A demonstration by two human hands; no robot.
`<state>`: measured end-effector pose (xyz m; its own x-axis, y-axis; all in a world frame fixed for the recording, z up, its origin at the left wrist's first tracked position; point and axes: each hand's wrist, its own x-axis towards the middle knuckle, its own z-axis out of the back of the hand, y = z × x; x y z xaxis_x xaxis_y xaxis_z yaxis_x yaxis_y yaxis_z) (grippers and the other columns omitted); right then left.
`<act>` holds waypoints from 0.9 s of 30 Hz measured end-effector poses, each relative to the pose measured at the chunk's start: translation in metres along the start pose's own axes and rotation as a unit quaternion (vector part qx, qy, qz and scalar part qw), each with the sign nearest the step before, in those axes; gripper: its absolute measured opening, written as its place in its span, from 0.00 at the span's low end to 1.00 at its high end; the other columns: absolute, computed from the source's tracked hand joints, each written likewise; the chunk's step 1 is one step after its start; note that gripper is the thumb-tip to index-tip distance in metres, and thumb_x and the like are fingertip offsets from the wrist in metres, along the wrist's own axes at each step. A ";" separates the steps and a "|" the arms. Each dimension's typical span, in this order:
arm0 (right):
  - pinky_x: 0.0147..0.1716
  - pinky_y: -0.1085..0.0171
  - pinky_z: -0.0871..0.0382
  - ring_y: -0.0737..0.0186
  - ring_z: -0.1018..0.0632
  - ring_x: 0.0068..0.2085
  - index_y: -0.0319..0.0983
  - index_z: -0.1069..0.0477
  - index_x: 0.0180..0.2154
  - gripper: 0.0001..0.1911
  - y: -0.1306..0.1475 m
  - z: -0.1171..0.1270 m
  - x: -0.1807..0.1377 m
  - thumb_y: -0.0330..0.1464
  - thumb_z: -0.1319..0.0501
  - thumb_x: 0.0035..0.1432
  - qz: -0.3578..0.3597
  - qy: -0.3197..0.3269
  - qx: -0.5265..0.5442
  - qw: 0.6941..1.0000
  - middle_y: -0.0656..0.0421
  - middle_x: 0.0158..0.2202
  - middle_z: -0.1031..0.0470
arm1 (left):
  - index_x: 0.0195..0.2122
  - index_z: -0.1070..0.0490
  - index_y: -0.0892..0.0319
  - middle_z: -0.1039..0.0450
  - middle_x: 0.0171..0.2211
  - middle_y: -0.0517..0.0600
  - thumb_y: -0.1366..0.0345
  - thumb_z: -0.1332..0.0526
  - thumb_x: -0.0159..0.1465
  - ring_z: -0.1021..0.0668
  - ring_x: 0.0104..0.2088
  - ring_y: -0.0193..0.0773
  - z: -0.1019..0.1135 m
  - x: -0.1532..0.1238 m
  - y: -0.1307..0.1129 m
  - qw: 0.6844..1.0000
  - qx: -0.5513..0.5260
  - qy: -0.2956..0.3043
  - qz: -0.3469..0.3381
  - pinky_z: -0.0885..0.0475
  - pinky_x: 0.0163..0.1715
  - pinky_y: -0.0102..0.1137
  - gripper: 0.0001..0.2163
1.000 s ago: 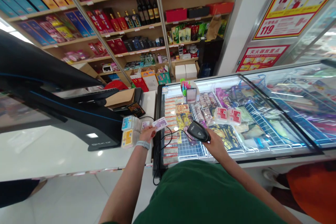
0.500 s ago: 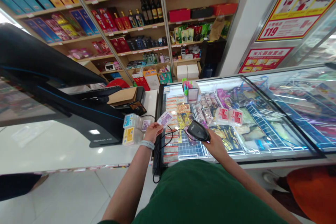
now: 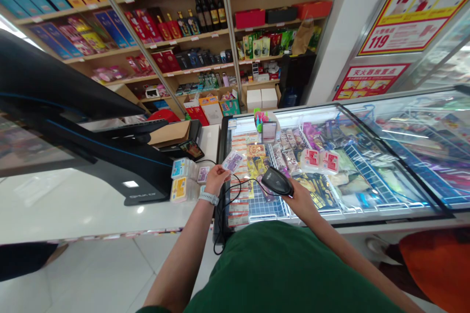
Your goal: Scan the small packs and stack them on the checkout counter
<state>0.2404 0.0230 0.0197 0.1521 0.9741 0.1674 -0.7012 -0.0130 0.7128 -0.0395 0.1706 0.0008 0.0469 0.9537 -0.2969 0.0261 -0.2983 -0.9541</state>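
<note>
Pinched in the fingers of my left hand (image 3: 216, 180) is a small clear plastic box with a purple label (image 3: 233, 161), held over the freezer's left edge. My right hand (image 3: 301, 200) grips a black barcode scanner (image 3: 277, 182), its head pointing left toward that box. The scanner's black cable (image 3: 235, 199) loops between my hands. Beside my left hand, similar boxes stand on the counter: a blue-labelled one (image 3: 179, 168), a yellow-labelled one (image 3: 179, 189) and a purple-labelled one (image 3: 203, 174). Two red-labelled boxes (image 3: 320, 162) lie on the freezer glass, beyond my right hand.
A glass-topped chest freezer (image 3: 404, 213) holding packaged food spans the right side. A black monitor on a stand (image 3: 139, 176) rises from the white counter (image 3: 91, 210) at left. Shelves (image 3: 198, 36) with boxes and bottles are behind. Orange clothing (image 3: 436, 264) shows at lower right.
The purple-labelled box in my left hand has shifted slightly and tilted a little. My right hand and the scanner stay in nearly the same place.
</note>
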 end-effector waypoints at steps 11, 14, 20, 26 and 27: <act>0.39 0.59 0.32 0.52 0.23 0.40 0.38 0.30 0.42 0.15 0.001 0.000 0.002 0.31 0.42 0.50 -0.016 0.023 0.004 1.000 0.53 0.39 0.22 | 0.34 0.33 0.60 0.25 0.27 0.47 0.62 0.28 0.43 0.23 0.28 0.35 -0.002 0.002 0.002 1.000 -0.003 -0.012 -0.022 0.27 0.30 0.30 0.19; 0.40 0.59 0.32 0.52 0.23 0.40 0.38 0.30 0.42 0.15 0.001 0.000 0.002 0.31 0.42 0.50 -0.014 0.024 0.005 1.000 0.53 0.38 0.23 | 0.34 0.32 0.60 0.25 0.27 0.47 0.62 0.28 0.44 0.23 0.28 0.34 -0.003 0.002 0.002 0.999 -0.006 -0.018 -0.030 0.27 0.30 0.29 0.19; 0.38 0.60 0.32 0.52 0.23 0.39 0.38 0.30 0.42 0.16 0.006 0.005 0.010 0.29 0.41 0.48 -0.005 0.004 -0.003 1.000 0.53 0.37 0.23 | 0.33 0.33 0.60 0.25 0.27 0.48 0.64 0.29 0.44 0.23 0.28 0.35 -0.009 0.007 0.002 0.998 -0.010 -0.043 -0.043 0.27 0.32 0.31 0.18; 0.40 0.60 0.32 0.53 0.23 0.41 0.38 0.31 0.44 0.17 0.015 0.008 0.019 0.28 0.42 0.49 0.024 -0.008 -0.002 1.000 0.53 0.39 0.23 | 0.36 0.32 0.61 0.25 0.28 0.48 0.65 0.31 0.46 0.23 0.28 0.33 -0.013 0.008 -0.003 0.997 -0.010 -0.027 -0.070 0.27 0.32 0.31 0.17; 0.39 0.60 0.32 0.53 0.23 0.40 0.38 0.31 0.43 0.16 0.015 0.007 0.019 0.28 0.42 0.49 0.026 -0.003 -0.002 1.000 0.53 0.38 0.23 | 0.37 0.32 0.61 0.25 0.29 0.48 0.65 0.31 0.46 0.23 0.28 0.33 -0.013 0.008 -0.003 0.997 -0.009 -0.023 -0.073 0.27 0.33 0.31 0.17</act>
<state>0.2372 0.0395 0.0382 0.1200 0.9706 0.2087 -0.7118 -0.0624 0.6997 -0.0263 0.1786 0.0020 -0.0051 0.9876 -0.1566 0.0474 -0.1562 -0.9866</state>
